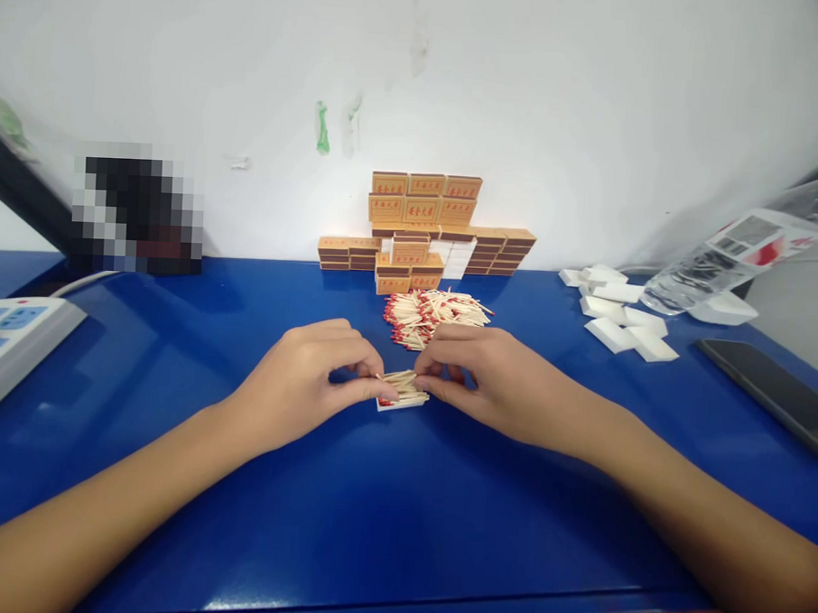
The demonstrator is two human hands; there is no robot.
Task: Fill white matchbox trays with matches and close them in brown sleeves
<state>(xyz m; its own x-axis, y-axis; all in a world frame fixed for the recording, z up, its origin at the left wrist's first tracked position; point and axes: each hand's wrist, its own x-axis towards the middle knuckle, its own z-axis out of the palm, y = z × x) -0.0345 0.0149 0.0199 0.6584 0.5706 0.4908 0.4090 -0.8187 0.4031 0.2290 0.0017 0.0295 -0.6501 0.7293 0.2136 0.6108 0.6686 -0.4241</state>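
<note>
Matches [430,318]: cream sticks, red tips
Tray [403,406]: white
Boxes [422,209]: orange, red writing, brown sides
Table [386,522]: blue
Phone [771,386]: black
Wall [527,95]: white

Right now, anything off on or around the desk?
Yes: a green patch stands out against the pale wall. White pieces at right lie jumbled, unlike the stacked matchboxes. The heaped matches seem deliberate, not spilled.

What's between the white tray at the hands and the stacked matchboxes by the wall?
In the head view, a loose pile of red-tipped matches lies between the white tray and the stacked matchboxes, nearer the latter.
</note>
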